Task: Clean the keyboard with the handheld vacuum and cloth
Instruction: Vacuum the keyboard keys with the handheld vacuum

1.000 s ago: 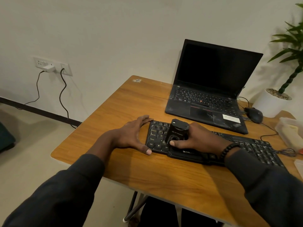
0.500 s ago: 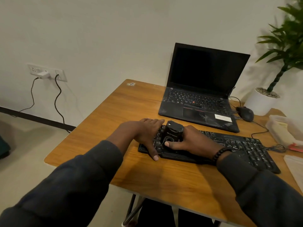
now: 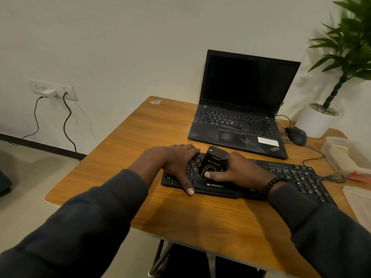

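Black keyboard (image 3: 281,173) (ZEBRONICS-marked), small black, seemingly boxy vacuum (image 3: 215,160) on it

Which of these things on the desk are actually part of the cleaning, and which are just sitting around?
In use: keyboard, handheld vacuum, right hand, left hand.

Just lying about: laptop, mouse, potted plant, plastic container.

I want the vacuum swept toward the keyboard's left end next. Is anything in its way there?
Yes. The left hand rests flat on the keyboard's left keys, directly beside the vacuum gripped by the right hand.
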